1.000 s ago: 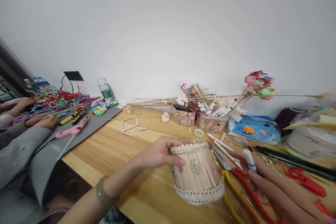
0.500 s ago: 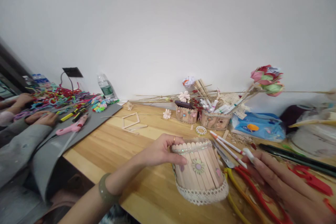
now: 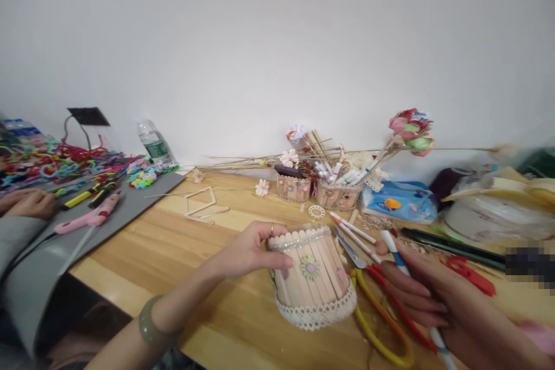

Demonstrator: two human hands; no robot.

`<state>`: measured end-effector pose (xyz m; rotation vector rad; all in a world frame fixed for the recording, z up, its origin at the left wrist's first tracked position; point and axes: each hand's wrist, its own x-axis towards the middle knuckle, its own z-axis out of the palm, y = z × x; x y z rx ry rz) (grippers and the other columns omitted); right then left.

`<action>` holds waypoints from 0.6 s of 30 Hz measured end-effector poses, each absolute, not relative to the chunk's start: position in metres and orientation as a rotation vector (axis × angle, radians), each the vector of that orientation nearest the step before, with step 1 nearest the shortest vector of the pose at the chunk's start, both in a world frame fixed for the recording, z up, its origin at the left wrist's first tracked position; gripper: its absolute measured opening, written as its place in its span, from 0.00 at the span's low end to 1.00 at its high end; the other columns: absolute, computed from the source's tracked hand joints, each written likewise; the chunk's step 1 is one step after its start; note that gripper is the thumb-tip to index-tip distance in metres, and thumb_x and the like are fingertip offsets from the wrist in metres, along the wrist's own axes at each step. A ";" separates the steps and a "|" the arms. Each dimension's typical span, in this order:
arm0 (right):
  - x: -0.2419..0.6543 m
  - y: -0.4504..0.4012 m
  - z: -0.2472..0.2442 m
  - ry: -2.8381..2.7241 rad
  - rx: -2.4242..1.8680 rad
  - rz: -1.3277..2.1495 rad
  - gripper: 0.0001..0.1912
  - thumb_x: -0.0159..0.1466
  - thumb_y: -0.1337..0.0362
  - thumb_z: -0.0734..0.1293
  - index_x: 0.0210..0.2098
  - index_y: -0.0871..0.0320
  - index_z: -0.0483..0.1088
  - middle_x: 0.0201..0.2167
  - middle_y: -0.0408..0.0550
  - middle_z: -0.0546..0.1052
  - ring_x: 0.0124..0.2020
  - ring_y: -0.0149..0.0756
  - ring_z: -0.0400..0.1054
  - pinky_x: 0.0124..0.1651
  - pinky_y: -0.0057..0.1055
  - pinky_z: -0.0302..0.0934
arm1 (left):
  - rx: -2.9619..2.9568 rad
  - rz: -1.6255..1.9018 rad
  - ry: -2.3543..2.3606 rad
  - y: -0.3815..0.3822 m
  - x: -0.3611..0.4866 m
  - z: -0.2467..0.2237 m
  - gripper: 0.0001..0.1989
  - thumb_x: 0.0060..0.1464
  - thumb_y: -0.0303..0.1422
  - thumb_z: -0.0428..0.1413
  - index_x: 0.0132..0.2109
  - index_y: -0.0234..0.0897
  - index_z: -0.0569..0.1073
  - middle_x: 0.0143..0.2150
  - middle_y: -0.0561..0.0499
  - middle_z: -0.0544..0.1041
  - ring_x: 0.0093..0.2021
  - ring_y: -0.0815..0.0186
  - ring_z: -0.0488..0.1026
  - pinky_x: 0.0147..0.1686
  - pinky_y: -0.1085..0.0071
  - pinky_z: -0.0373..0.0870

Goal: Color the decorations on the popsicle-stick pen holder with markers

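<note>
A basket of wooden craft sticks [image 3: 312, 277] has white lace along its lower edge, a glittery band near its scalloped edge and a green flower with a purple centre. My left hand [image 3: 255, 251] grips its left side, thumb on the outside, other fingers partly hidden behind it. In my right hand [image 3: 429, 295] is a white marker with a blue band [image 3: 395, 252], slanting through the curled fingers. Scissors with yellow and orange handles [image 3: 381, 324] lie between the basket and my right hand. Two white markers with orange and red parts [image 3: 353, 228] rest behind them.
Two small decorated stick baskets [image 3: 336, 195] hold markers and sticks by the wall. Paper flowers [image 3: 411, 127] and a blue wipes pack [image 3: 399, 202] stand right of them. At left are a pink glue gun [image 3: 89, 215], a bottle [image 3: 154, 141], pipe cleaners and another person's hands [image 3: 32, 205].
The camera view has turned to the right, so things appear further left. My right hand has turned, and more of the marker, with its blue band, now shows. My left hand keeps hold of the basket.
</note>
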<state>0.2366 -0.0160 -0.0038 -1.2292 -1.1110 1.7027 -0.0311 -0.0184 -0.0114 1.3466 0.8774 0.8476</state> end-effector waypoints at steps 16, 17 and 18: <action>0.230 0.006 -0.016 -2.130 -1.637 0.684 0.16 0.60 0.51 0.53 0.30 0.53 0.64 0.22 0.45 0.74 0.26 0.38 0.69 0.30 0.32 0.63 | 1.364 0.833 0.834 -0.018 -0.033 -0.011 0.12 0.42 0.34 0.64 0.32 0.31 0.73 0.31 0.51 0.73 0.27 0.73 0.69 0.28 0.78 0.67; 0.229 0.009 -0.015 -2.272 -1.672 0.505 0.16 0.62 0.53 0.51 0.32 0.54 0.64 0.26 0.47 0.76 0.28 0.39 0.71 0.32 0.32 0.63 | 1.373 0.836 0.835 -0.018 -0.033 -0.011 0.12 0.42 0.34 0.64 0.32 0.31 0.73 0.32 0.51 0.73 0.28 0.72 0.69 0.28 0.78 0.68; 0.227 0.012 -0.013 -2.388 -1.712 0.354 0.16 0.63 0.54 0.50 0.34 0.54 0.64 0.29 0.49 0.77 0.30 0.40 0.72 0.32 0.33 0.62 | 1.382 0.838 0.840 -0.018 -0.033 -0.010 0.12 0.42 0.34 0.64 0.32 0.31 0.73 0.32 0.51 0.73 0.29 0.72 0.69 0.29 0.78 0.68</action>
